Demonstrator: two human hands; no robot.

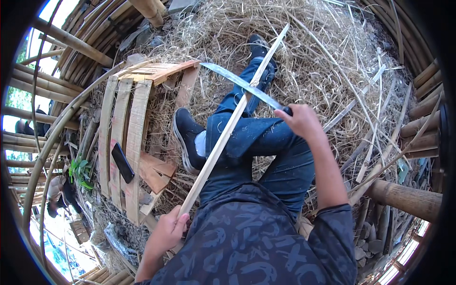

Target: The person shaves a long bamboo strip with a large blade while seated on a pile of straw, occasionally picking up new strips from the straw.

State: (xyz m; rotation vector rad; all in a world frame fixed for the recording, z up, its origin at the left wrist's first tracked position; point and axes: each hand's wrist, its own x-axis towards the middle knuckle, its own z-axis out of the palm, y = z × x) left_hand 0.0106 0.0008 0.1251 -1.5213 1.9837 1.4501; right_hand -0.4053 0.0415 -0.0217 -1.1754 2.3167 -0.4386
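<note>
My left hand point(167, 231) is closed around the near end of a long pale bamboo strip point(223, 137). The strip slants up and away to the right across my legs, and its far end tapers. In my right hand point(302, 122) is the dark handle of a long-bladed knife point(232, 78). Its blade points to the far left and crosses the strip well beyond my knee. Curled shavings show on the strip where the blade meets it. My jeans-clad legs point(256, 135) are bent under the strip, with a dark shoe point(186, 137) at the left.
A wooden slatted crate point(135, 114) stands at the left with a black phone point(122, 162) on it. Shavings point(327, 71) cover the ground. Another long strip point(332, 59) lies at the right. Bamboo poles point(408, 197) jut in at the right, and a bamboo fence point(42, 80) rises at the left.
</note>
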